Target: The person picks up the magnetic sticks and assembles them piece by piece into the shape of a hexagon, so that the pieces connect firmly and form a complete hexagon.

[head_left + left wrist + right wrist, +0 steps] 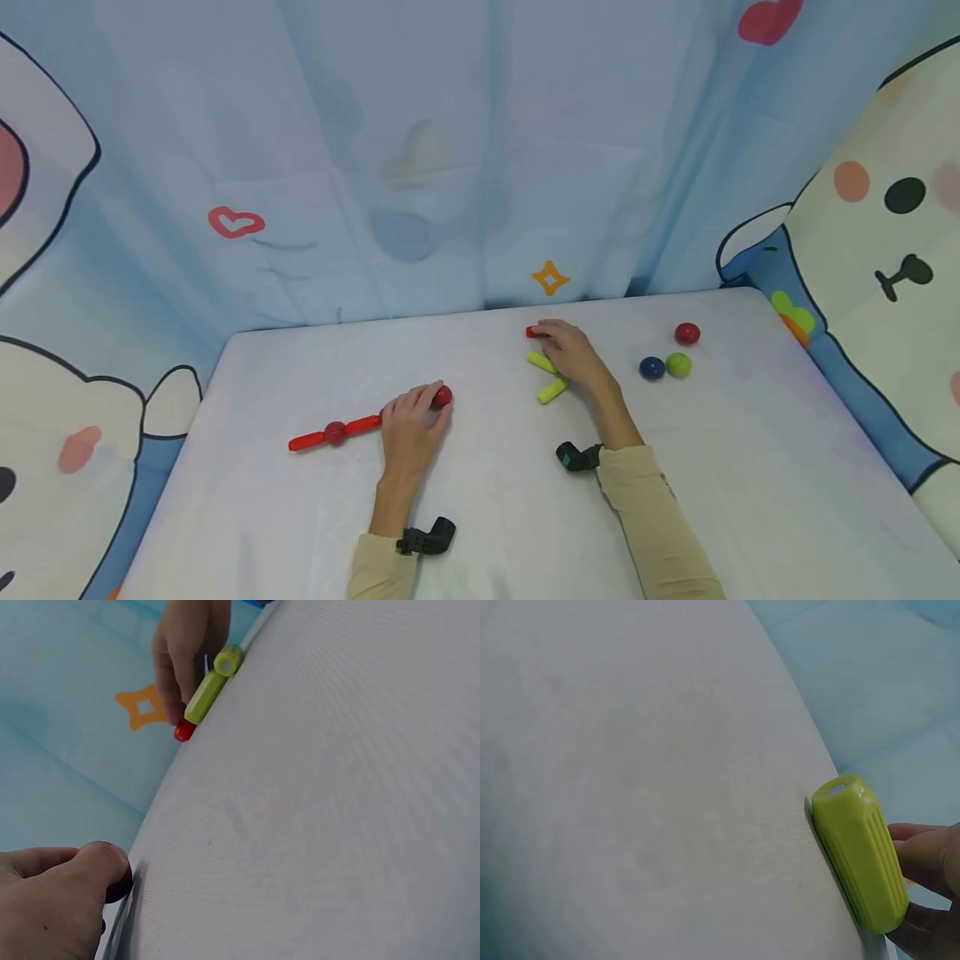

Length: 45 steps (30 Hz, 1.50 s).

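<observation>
My left hand (408,429) pinches a red ball (442,395) at the right end of a line of red pieces. To its left in the head view lie a red rod (363,425), a ridged red ball (334,433) and another red rod (305,442), joined end to end. The hand hides the part between. At the back, my right hand (576,354) holds a separate red rod (532,332), with only one end showing. Just in front of that hand lie two yellow-green rods, one farther back (541,362) and one nearer (552,391). A ridged yellow-green rod (860,855) looms large in the right wrist view.
Right of the right hand sit a blue ball (652,368), a green ball (678,364) and a red ball (687,333). Everything lies on a white-covered table (750,500). A light blue printed curtain (450,150) hangs along its back edge.
</observation>
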Each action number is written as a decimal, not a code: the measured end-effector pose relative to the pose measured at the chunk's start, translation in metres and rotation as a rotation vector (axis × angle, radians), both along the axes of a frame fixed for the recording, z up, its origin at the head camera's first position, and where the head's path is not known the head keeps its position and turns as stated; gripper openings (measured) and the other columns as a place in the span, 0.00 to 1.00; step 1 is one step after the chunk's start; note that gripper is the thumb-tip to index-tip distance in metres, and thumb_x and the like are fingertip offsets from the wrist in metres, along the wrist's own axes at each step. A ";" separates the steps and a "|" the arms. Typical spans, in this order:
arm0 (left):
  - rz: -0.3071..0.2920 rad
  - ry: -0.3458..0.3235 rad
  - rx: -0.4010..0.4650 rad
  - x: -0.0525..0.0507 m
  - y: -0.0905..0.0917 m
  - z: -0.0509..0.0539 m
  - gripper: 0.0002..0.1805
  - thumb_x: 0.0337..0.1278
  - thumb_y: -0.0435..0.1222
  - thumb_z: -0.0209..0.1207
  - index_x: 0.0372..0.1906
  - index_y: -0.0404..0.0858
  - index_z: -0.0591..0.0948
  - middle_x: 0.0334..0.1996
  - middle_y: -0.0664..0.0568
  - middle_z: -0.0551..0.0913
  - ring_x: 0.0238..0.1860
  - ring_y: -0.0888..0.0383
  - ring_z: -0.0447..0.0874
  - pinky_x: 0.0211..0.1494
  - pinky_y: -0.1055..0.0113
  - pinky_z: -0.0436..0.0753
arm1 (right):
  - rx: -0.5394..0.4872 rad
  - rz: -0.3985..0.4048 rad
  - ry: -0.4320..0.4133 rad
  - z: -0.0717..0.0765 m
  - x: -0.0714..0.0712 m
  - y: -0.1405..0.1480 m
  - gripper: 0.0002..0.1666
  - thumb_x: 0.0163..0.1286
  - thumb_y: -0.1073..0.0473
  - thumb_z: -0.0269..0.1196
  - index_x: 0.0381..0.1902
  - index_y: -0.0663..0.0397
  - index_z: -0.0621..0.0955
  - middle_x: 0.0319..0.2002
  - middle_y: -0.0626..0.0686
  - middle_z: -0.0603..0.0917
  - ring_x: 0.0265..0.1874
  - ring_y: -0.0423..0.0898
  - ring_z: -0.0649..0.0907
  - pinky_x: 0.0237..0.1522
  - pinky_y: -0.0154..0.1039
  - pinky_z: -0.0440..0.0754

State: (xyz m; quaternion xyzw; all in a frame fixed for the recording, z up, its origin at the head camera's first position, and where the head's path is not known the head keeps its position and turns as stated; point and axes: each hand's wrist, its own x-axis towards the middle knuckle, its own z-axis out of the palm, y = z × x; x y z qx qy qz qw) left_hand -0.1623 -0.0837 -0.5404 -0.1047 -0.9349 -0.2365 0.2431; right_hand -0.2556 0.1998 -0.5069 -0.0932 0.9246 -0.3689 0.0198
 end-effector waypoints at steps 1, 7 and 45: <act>-0.001 0.007 0.001 0.000 0.000 0.000 0.22 0.54 0.43 0.68 0.56 0.48 0.81 0.49 0.52 0.86 0.48 0.52 0.83 0.57 0.54 0.76 | 0.005 -0.014 0.000 0.001 0.001 0.001 0.21 0.73 0.66 0.52 0.61 0.61 0.76 0.65 0.64 0.73 0.67 0.61 0.70 0.69 0.57 0.66; 0.008 0.043 0.003 -0.001 0.001 -0.002 0.22 0.52 0.42 0.69 0.54 0.48 0.82 0.47 0.52 0.86 0.47 0.52 0.83 0.56 0.53 0.77 | 0.029 -0.057 0.004 0.000 0.003 0.004 0.20 0.70 0.68 0.55 0.59 0.61 0.77 0.60 0.64 0.76 0.63 0.61 0.74 0.66 0.56 0.70; 0.008 -0.004 -0.029 0.000 0.000 0.001 0.22 0.54 0.43 0.67 0.56 0.49 0.81 0.49 0.53 0.85 0.47 0.53 0.82 0.56 0.54 0.76 | -0.259 0.158 -0.100 -0.002 0.033 -0.073 0.16 0.69 0.63 0.56 0.53 0.51 0.81 0.55 0.53 0.82 0.56 0.51 0.79 0.60 0.50 0.79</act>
